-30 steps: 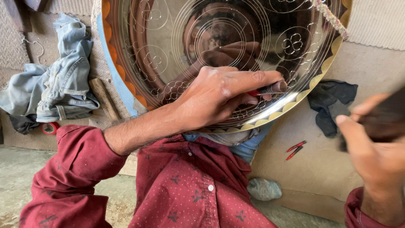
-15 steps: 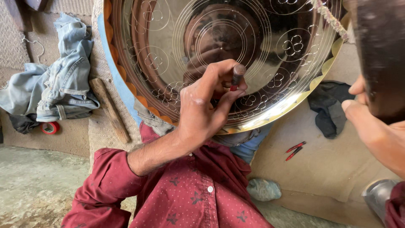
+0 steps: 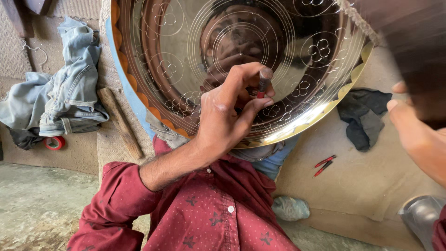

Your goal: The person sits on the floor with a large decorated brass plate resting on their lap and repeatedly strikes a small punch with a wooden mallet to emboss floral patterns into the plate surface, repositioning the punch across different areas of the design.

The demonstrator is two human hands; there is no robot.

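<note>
— What are the hands doing, seen from the head?

— The left hand pinches a short dark metal punch with a red band, tip against the large polished round brass tray engraved with circles and flowers. The right hand grips a blurred dark wooden object above it.

— Changed?

— The right hand has come lower; the punch stays put.

— Nearby?

— Crumpled blue denim left of the left hand.

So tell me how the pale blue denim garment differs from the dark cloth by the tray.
The pale blue denim garment lies left of the engraved round metal tray, large and spread; the dark cloth lies right, smaller and bunched. Both are crumpled on the floor.
</note>
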